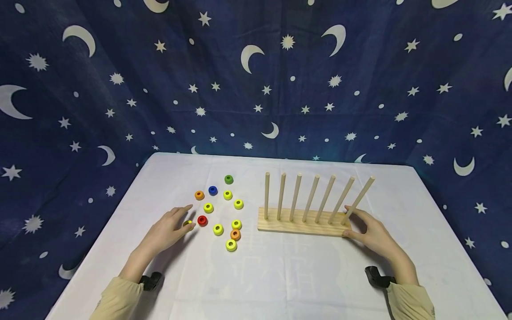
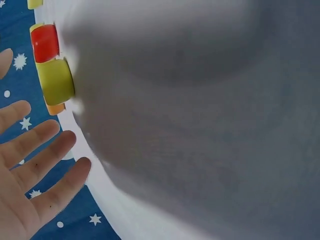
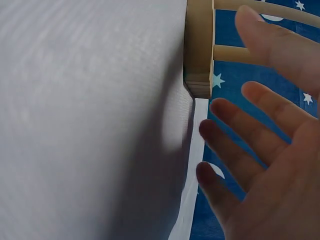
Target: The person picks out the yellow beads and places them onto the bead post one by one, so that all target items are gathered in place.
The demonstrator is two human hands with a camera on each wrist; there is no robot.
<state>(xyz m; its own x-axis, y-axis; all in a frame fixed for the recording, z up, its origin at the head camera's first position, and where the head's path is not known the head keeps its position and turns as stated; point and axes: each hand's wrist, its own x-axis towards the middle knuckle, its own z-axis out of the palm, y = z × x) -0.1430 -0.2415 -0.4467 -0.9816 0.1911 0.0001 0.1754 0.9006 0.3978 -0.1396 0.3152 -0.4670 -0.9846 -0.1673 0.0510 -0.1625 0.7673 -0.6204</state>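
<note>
My left hand reaches in from the left with fingers spread and relaxed. Between its thumb and fingers, one yellow ring shows partly, the rest hidden by the hand. Just right of the thumb lies a red ring; the left wrist view has the red ring and a yellow ring beyond the fingertips. My right hand is at the right end of a wooden peg rack, thumb by the front corner and fingers behind. In the right wrist view its fingers are extended beside the rack's base.
Several yellow rings, like the one in front, lie scattered left of the rack, with a blue ring, a green ring and orange rings. Upright bare pegs line the rack. A starry cloth hangs behind the white table.
</note>
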